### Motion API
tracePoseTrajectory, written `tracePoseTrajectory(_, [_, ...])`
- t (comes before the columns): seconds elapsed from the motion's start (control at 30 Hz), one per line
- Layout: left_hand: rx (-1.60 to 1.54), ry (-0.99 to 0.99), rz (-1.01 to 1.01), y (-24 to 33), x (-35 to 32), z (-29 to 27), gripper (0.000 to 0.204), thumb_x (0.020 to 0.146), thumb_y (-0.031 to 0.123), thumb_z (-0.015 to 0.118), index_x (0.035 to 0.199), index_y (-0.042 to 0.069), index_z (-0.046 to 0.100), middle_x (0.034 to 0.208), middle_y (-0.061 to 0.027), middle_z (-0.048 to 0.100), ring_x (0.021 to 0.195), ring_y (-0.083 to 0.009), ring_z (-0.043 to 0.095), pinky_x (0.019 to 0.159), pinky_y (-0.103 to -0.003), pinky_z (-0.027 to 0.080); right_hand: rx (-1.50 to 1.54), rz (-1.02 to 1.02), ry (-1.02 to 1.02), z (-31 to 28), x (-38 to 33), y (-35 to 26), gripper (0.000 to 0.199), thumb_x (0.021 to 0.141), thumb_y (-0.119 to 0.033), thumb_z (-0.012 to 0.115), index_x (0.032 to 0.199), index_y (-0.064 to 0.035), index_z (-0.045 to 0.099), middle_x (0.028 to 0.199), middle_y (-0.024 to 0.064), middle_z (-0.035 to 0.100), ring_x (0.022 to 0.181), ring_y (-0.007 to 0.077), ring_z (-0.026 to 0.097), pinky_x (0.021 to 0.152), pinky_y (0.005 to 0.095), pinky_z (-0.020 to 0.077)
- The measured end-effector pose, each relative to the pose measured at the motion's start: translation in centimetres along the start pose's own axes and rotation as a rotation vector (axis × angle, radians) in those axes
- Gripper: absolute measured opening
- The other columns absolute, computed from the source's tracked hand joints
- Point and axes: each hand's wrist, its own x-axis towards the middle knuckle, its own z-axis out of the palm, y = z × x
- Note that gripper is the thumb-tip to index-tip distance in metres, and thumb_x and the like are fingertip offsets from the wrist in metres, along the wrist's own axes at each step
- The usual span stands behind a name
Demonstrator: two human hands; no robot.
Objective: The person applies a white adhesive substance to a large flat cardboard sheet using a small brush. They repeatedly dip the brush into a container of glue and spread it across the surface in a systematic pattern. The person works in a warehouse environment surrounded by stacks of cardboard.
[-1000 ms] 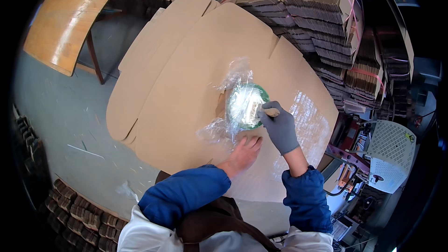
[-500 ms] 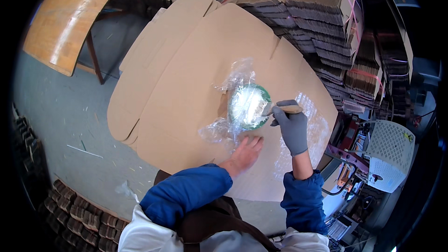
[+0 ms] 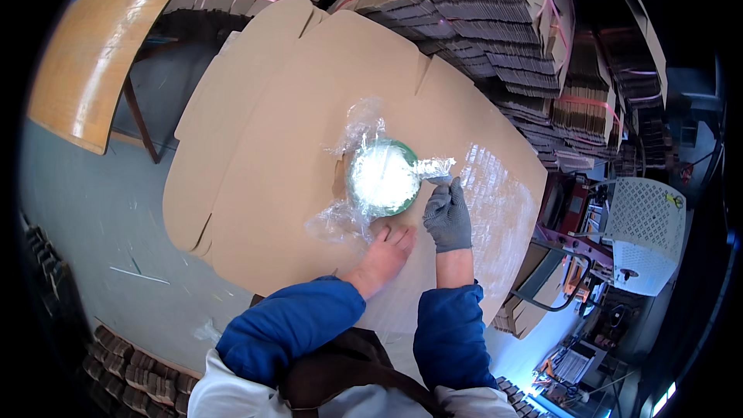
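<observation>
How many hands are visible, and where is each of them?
2: the bare left hand is on the near side of the green container; the gloved right hand is to its right, over the cardboard.

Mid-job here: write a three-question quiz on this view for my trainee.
1. True or false: the bare left hand is inside the round green bowl.
2. The right hand in a grey fabric glove holds:
A) scissors
B) a white-coated hand tool
C) a cardboard tube
3. What colour straps bind the stacked brown cardboard at upper right?

Key:
1. False; it rests on the flat brown cardboard sheet.
2. B
3. Pink
</observation>
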Motion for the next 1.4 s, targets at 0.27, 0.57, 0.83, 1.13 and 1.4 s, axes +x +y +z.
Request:
tracePoseTrajectory(0.27, [-0.064, 0.05, 0.022, -0.1, 0.3, -1.9, 0.062, 0.08, 0.021, 0.07, 0.136, 0.002, 0.051, 0.143, -0.0095, 0.046, 0.135, -0.0265, 0.04, 0.112, -0.044, 0.033, -0.942, -0.812, 0.266, 2.0, -12.1, -6.5, 0.02, 0.101, -0.018, 0.057, 0.113, -0.0023, 0.062, 0.09, 0.0101, 0.068, 0.073, 0.0155, 0.068, 0.068, 0.0303, 0.0598])
tracePoseTrajectory(0.57, [-0.031, -0.009, 0.027, 0.1, 0.6, -2.5, 0.071, 0.077, 0.025, 0.078, 0.138, 0.003, 0.049, 0.143, -0.0095, 0.045, 0.136, -0.0262, 0.04, 0.113, -0.043, 0.033, -1.564, -0.897, 0.258, -5.0, -8.5, -2.8, 0.013, 0.091, -0.007, 0.068, 0.102, 0.0007, 0.067, 0.096, 0.0061, 0.069, 0.083, 0.0114, 0.064, 0.072, 0.0266, 0.0531])
tracePoseTrajectory(0.83, [-0.03, -0.041, -0.01, 0.3, 0.7, -3.3, 0.072, 0.076, 0.024, 0.079, 0.138, 0.004, 0.049, 0.145, -0.0116, 0.044, 0.136, -0.0293, 0.04, 0.113, -0.044, 0.034, -1.614, -0.947, 0.232, -3.6, -7.7, -2.0, 0.017, 0.088, -0.01, 0.07, 0.103, -0.0034, 0.066, 0.095, 0.0102, 0.069, 0.082, 0.0215, 0.068, 0.074, 0.032, 0.0539])
tracePoseTrajectory(1.13, [-0.012, -0.076, -0.015, 0.7, 1.2, -3.8, 0.069, 0.078, 0.026, 0.077, 0.138, 0.004, 0.05, 0.143, -0.0126, 0.046, 0.135, -0.0306, 0.042, 0.113, -0.045, 0.035, -1.657, -0.931, 0.296, -1.0, -5.8, -4.2, 0.013, 0.091, -0.018, 0.067, 0.102, -0.0113, 0.066, 0.096, 0.0136, 0.07, 0.085, 0.0323, 0.069, 0.073, 0.0369, 0.0547])
tracePoseTrajectory(1.4, [-0.035, -0.086, -0.016, 0.7, 1.1, -4.4, 0.067, 0.079, 0.024, 0.075, 0.137, 0.002, 0.05, 0.143, -0.0117, 0.046, 0.136, -0.028, 0.041, 0.112, -0.042, 0.034, -1.616, -1.018, 0.142, 1.0, -2.0, -5.3, 0.014, 0.092, -0.018, 0.067, 0.099, -0.0068, 0.066, 0.086, 0.0106, 0.069, 0.077, 0.0251, 0.069, 0.071, 0.0345, 0.054])
